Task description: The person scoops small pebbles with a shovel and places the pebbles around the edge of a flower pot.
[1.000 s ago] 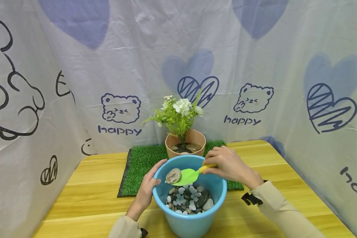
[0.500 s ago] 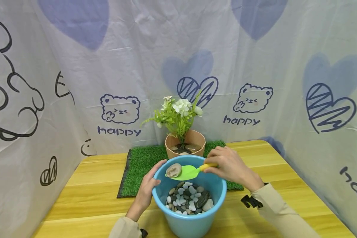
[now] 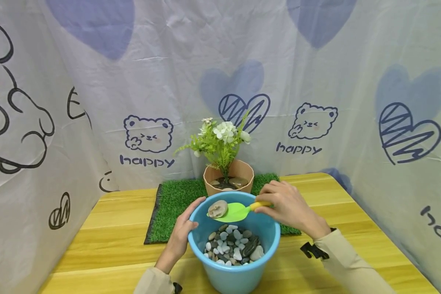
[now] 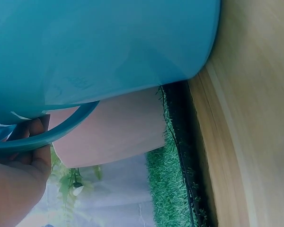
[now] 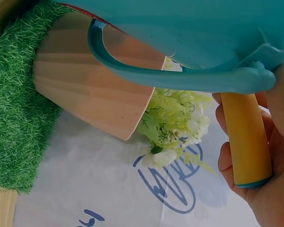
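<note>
In the head view a blue bucket (image 3: pixel 234 279) stands at the table's front with several pebbles (image 3: pixel 224 245) in its bottom. My left hand (image 3: pixel 179 233) grips the bucket's left side, thumb over the rim; in the left wrist view its fingers are by the bucket's curved handle (image 4: pixel 61 128). My right hand (image 3: pixel 287 206) holds a small green shovel by its yellow grip (image 5: pixel 246 137). The shovel's blade (image 3: pixel 236 212) hangs over the bucket's opening, above the pebbles. A large pale stone (image 3: pixel 218 209) lies at the blade's tip.
Behind the bucket, a peach flowerpot (image 3: pixel 248 171) with white flowers (image 3: pixel 225 131) and stones inside stands on a green turf mat (image 3: pixel 176 204). The wooden table (image 3: pixel 106 245) extends to both sides. A printed cloth (image 3: pixel 191 49) hangs behind.
The shovel has risen a little and shifted slightly right, with the stone still on its blade. My left hand and the bucket stay where they were.
</note>
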Demonstrator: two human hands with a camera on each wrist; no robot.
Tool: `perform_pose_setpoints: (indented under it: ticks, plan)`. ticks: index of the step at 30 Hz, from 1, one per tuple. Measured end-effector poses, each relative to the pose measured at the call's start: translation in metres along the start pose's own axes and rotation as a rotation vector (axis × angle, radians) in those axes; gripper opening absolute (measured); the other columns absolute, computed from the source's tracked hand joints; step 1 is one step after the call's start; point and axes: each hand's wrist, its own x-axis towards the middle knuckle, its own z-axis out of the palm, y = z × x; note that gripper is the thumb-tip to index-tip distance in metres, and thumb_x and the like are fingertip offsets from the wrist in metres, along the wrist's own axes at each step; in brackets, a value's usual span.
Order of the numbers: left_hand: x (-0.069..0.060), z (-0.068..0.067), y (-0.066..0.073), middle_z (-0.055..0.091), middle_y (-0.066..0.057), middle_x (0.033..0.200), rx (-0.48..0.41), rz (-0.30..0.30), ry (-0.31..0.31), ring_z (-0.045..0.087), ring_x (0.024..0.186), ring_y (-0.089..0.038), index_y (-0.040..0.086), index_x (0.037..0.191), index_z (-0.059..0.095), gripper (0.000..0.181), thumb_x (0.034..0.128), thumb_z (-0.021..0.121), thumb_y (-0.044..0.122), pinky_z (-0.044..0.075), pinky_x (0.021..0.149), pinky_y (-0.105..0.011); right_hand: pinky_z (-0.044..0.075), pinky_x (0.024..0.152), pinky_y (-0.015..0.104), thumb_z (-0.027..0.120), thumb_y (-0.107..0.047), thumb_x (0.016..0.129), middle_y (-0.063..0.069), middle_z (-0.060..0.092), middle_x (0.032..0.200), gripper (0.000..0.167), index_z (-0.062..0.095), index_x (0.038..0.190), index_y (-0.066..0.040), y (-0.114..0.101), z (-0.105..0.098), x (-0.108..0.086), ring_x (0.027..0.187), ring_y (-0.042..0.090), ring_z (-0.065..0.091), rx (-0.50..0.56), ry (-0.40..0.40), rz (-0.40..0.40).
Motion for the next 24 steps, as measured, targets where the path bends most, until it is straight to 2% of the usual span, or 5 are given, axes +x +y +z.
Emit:
perform_pose_setpoints:
  ticks: [7,11,18,24]
  plan:
    - [0.000,-0.001,0.001,0.047,-0.017,0.146,-0.006,-0.010,0.000,0.055,0.121,-0.043,0.019,0.151,0.039,0.069,0.0824,0.035,0.009,0.056,0.086,-0.043,0.046,0.066,0.027,0.081,-0.035,0.073,-0.006,0.068,0.086,0.023,0.079,0.090,-0.020,0.005,-0.007,0.001,0.078,0.011,0.057,-0.027,0.034,-0.010]
    - [-0.001,-0.001,0.002,0.047,-0.018,0.147,-0.017,-0.002,0.001,0.055,0.120,-0.044,0.023,0.150,0.040,0.069,0.0818,0.036,0.009,0.055,0.086,-0.046,0.046,0.065,0.028,0.081,-0.036,0.074,-0.005,0.068,0.085,0.023,0.079,0.090,-0.018,0.011,-0.012,0.005,0.076,0.012,0.057,-0.041,0.038,0.003]
    - [-0.001,0.000,0.002,0.047,-0.019,0.146,-0.030,0.015,-0.001,0.055,0.120,-0.045,0.020,0.150,0.040,0.069,0.0814,0.036,0.009,0.053,0.087,-0.055,0.048,0.063,0.030,0.080,-0.038,0.076,-0.002,0.069,0.085,0.027,0.080,0.091,-0.016,0.016,-0.017,0.013,0.077,0.015,0.060,-0.080,0.030,0.106]
    - [0.000,0.000,0.002,0.049,-0.020,0.144,-0.031,0.009,-0.003,0.056,0.118,-0.044,0.017,0.150,0.039,0.069,0.0816,0.036,0.008,0.054,0.087,-0.051,0.049,0.064,0.032,0.077,-0.041,0.079,0.000,0.071,0.089,0.028,0.080,0.093,-0.017,0.018,-0.014,0.018,0.079,0.018,0.061,-0.111,0.009,0.231]
